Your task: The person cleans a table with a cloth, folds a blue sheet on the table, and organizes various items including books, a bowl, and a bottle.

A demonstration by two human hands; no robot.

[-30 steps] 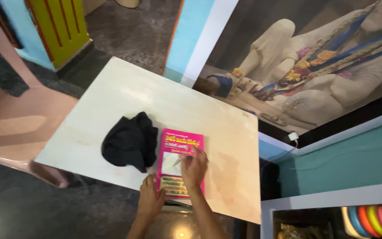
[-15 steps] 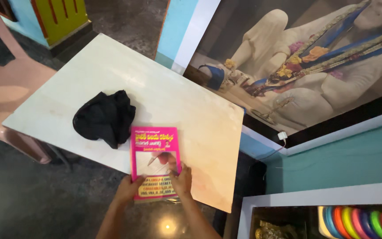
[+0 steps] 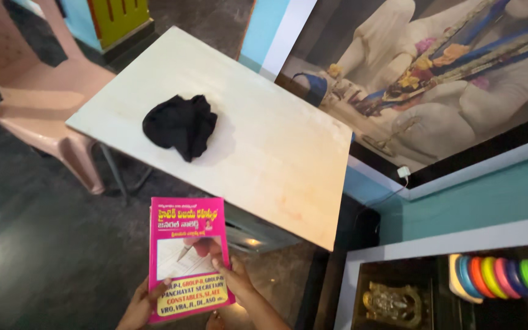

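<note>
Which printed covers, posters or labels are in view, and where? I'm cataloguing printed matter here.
Pink book: flat rectangular cover with yellow and white panels, held off the table by left hand and right hand.
Large poster: leaning at the wall behind the table, pale draped figure with coloured garlands.

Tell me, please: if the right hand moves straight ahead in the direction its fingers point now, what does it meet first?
The right hand lies on the pink book, fingers pointing up the cover. Beyond the book's top edge, the line probably meets the near edge of the white table, though depth is unclear.
</note>
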